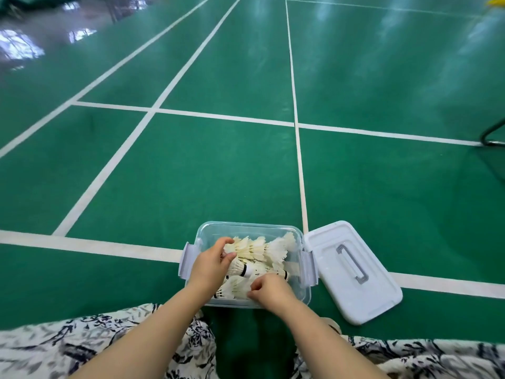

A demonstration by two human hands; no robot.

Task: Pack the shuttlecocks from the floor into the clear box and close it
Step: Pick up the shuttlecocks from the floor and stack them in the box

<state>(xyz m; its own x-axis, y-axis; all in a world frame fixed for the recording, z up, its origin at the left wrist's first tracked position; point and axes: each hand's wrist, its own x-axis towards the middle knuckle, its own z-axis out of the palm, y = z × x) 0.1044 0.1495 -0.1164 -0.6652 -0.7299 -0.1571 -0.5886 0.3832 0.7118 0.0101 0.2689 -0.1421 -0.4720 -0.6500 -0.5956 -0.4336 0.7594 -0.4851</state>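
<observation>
The clear box (pixel 247 227) stands open on the green court floor right in front of my knees, with pale side latches. Several white feather shuttlecocks (pixel 269 248) lie inside it, some with black-banded corks. My left hand (pixel 211 265) reaches into the left side of the box, its fingers closed around a shuttlecock's feathers. My right hand (pixel 270 291) is at the near side of the box, pinching another shuttlecock. The white lid (pixel 363 294) with a grey handle lies flat on the floor to the right of the box.
White court lines (pixel 300 170) cross the green floor. A dark metal frame (pixel 492 135) shows at the right edge. My patterned skirt (pixel 82 343) covers my knees at the bottom.
</observation>
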